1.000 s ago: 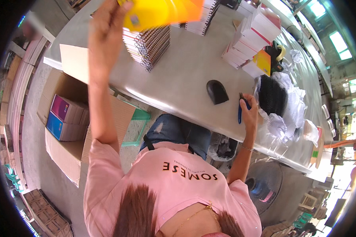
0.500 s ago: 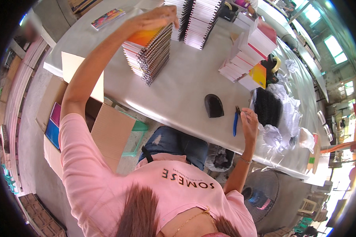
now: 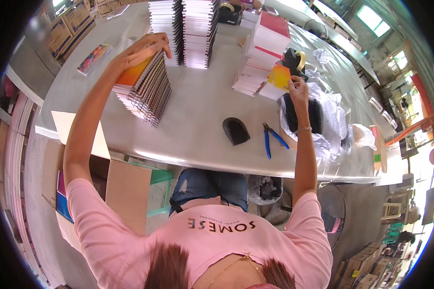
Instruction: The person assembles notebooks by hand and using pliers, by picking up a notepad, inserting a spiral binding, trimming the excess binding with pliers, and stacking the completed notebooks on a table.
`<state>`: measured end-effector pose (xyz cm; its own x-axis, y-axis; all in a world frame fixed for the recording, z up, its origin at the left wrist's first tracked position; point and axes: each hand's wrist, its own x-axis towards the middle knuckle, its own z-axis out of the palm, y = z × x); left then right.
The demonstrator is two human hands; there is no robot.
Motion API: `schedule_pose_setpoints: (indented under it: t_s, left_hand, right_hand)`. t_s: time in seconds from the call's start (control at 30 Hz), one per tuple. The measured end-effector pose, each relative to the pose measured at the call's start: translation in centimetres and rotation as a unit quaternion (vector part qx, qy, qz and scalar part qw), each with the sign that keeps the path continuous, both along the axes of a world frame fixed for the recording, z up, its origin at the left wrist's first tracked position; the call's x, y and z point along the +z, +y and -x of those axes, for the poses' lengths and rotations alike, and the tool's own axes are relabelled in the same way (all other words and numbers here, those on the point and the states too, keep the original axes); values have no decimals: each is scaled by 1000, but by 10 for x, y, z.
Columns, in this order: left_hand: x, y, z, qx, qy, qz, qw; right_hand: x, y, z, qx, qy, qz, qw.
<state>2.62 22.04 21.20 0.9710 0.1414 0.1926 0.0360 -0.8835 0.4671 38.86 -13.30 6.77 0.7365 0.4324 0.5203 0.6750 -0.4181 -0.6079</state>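
On the table's left side stands a stack of coil-bound books [image 3: 152,91] with an orange-yellow top cover. My left hand [image 3: 142,50] lies across the top of it, fingers stretched toward the coil edge. Over on the right, my right hand [image 3: 298,91] has thumb and fingers at the edge of a yellow-covered book [image 3: 278,77], which lies against a pile of unbound books [image 3: 258,58]. Blue-handled pliers [image 3: 270,137] rest on the table with handles spread, to the right of a black arch-shaped piece [image 3: 236,131].
Tall stacks of black-bound books [image 3: 197,33] stand at the back. Black coils [image 3: 301,113] lie on crumpled white plastic [image 3: 330,125] at the right, beside a tape dispenser [image 3: 295,61]. An open cardboard box [image 3: 128,192] is below the table's left edge.
My right hand has moved from the pliers up to the yellow-covered book. The pliers now lie with their handles apart. My left hand stays on the coil-bound stack. The view has shifted.
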Motion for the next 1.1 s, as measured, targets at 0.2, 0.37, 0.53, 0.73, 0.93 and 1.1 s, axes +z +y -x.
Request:
schedule_pose_setpoints:
  t_s: [0.2,0.37,0.53,0.73,0.93,1.1]
  left_hand:
    - [10,-39,-4,15,-106,-91,990]
    - [9,-128,-1,-71,-176,-9,982]
    - [-63,-233,-40,-2,-275,320,907]
    - [-116,-246,-45,27,-247,566,786]
    - [-114,-212,28,118,-137,57,982]
    - [-138,-229,51,201,-9,-131,971]
  right_hand:
    - [-18,-1,-55,-48,110,106,987]
    - [1,-9,32,-26,94,-227,969]
    - [21,-21,181,136,150,-376,904]
    - [15,-44,198,84,94,-165,978]
    - [3,-118,120,-275,-42,207,938]
    - [-4,-127,124,-158,48,92,982]
